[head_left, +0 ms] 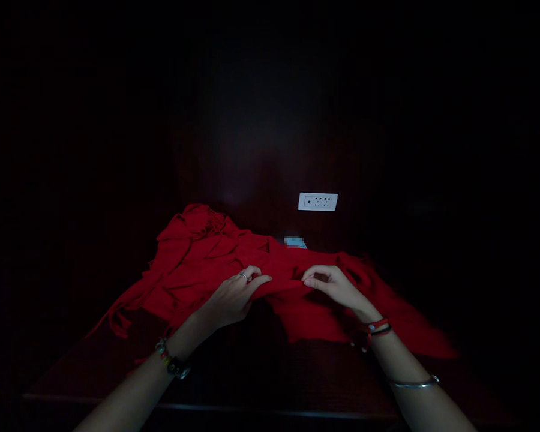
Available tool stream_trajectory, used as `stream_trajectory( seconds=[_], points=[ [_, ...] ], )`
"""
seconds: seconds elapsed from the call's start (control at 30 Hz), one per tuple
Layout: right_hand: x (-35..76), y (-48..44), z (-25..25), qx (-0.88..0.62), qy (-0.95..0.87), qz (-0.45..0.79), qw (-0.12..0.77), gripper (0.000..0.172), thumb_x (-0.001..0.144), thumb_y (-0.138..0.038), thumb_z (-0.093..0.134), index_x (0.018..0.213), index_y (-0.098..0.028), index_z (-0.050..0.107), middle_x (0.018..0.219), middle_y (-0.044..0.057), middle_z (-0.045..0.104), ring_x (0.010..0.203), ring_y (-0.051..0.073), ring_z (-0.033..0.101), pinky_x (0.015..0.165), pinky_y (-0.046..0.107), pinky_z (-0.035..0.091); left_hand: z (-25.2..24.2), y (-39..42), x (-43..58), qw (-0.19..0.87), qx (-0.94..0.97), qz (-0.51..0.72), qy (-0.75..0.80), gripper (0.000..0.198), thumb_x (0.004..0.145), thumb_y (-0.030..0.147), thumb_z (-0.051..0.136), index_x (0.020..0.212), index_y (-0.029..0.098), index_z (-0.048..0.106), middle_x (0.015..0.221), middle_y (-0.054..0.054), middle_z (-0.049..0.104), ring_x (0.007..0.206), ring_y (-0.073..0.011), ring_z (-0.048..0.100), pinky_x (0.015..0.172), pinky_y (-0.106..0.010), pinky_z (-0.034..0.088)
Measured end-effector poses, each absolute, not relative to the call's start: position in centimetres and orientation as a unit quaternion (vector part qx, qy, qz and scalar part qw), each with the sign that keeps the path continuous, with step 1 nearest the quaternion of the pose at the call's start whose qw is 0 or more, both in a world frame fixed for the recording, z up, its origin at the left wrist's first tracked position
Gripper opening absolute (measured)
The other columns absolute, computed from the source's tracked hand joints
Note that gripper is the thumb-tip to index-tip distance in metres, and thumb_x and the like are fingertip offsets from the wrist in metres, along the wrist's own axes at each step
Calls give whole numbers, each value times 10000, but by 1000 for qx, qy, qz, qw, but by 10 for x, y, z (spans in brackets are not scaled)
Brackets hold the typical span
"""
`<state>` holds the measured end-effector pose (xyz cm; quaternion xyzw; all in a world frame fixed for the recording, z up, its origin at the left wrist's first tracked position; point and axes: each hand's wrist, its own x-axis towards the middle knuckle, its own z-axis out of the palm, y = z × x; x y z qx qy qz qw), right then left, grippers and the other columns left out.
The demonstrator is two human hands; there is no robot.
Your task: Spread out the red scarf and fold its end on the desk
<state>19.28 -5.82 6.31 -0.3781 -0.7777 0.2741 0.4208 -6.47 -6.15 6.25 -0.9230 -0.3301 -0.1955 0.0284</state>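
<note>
Red fringed cloth (198,258) rumpled across dark reddish tabletop (234,384); left hand (234,294) and right hand (337,287) each pinch fold. Pale flat item (294,242) behind: surface pixelated, unreadable. White rectangular socket panel (318,201) on dark wall (270,120); room dim.

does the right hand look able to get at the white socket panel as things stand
Probably yes: nothing visible stands between the right hand and the white socket panel, only the red cloth lying low. The hand is busy at that cloth, and depth is hard to judge.
</note>
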Motion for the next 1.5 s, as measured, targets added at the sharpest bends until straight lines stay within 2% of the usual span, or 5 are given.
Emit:
stream_trajectory(
  seconds=[0.3,0.83,1.1,1.27,1.5],
  points=[
    [181,-54,50,-430,-718,150,527,221,787,-332,500,925,-190,599,875,52,607,801,166,551,729,295,430,85,-67,-85,-68,-880,-297,-365,183,816,186,380,887,163,547,871,-49,571,846,-167,523,811,-303,415],
    [166,-71,41,-371,-902,105,196,522,678,-342,648,1172,-246,508,1112,72,562,1034,234,481,900,377,350,112,-56,-150,-129,-896,-177,-386,199,788,339,469,823,208,615,798,-7,596,764,-143,531,734,-226,387],
    [169,-91,65,-238,-901,330,149,270,788,-204,504,1034,-234,611,932,15,662,823,135,613,748,245,469,103,-74,-223,-385,-780,-31,-493,334,715,458,494,862,205,654,753,-23,647,691,-174,579,624,-241,444],
    [163,-83,98,-211,-857,437,174,272,810,-266,470,1036,-177,593,917,34,661,827,131,616,730,258,488,72,-76,-201,-131,-783,-198,-575,389,794,452,364,957,187,596,1004,-75,609,939,-217,540,872,-333,380],
    [69,8,96,-295,-950,21,101,374,750,-160,546,1123,-159,531,1141,108,547,1053,209,497,880,343,389,41,-61,-199,-81,-748,-214,-623,420,791,407,350,1078,152,522,1026,-95,607,952,-211,552,851,-317,403]
  ],
)
